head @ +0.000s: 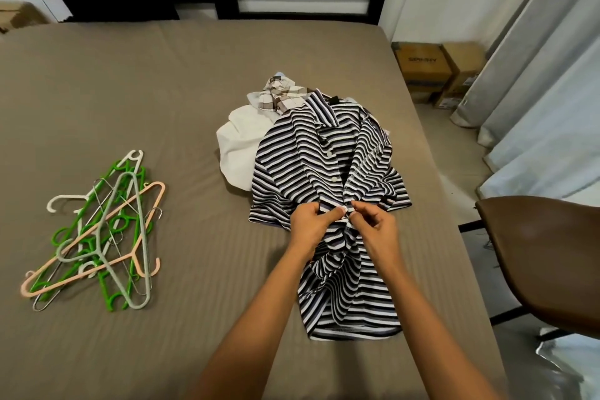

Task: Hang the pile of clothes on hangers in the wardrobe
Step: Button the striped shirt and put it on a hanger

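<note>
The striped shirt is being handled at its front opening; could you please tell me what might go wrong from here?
The left hand and right hand pinch the striped shirt at its front edges; a hard tug might stretch it. The shirt overlaps the white garment, so lifting could drag that along. The hangers lie tangled; pulling one may snag others.

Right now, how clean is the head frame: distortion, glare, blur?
Head view: strong wide-angle bowing, the bed edge and curtains curve at the right; light soft and even, only faint shadows under the hangers; a dull sheen on the brown chair; left hand, right hand and striped shirt sharp at centre; lettering on the cardboard box soft.
</note>
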`<state>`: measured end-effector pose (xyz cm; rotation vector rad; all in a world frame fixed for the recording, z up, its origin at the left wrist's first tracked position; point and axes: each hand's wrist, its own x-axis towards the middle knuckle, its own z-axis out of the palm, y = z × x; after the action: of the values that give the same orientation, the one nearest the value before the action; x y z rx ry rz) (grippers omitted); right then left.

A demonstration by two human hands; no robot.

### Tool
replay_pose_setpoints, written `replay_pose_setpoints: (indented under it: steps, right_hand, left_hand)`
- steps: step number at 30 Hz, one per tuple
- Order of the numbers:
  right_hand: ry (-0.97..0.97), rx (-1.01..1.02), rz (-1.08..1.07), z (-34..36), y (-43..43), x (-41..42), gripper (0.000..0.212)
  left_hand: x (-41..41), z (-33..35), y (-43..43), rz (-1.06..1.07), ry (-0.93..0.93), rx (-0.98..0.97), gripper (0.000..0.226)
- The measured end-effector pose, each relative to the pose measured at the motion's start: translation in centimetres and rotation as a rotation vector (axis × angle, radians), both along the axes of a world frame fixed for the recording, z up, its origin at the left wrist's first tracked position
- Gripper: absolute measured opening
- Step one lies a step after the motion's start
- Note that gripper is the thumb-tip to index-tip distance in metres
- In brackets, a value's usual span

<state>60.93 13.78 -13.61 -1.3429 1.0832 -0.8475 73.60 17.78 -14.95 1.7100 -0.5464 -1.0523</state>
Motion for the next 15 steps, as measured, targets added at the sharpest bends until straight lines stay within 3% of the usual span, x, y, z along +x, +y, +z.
replay_pose_setpoints:
  steps: [9,15]
  right_hand:
    - [0.009,0.035,-0.04,0.29,-0.34,-0.08,0.016]
    - [-0.03,0.07,-0.017,0.78,-0.08,0.0,0.025]
  left_hand:
    - [-0.05,0.41,0.2,-0.067,-0.119,-0.029,0.042]
    - [0.09,0.8,0.24,-0.09,-0.215,-0.028,0.051]
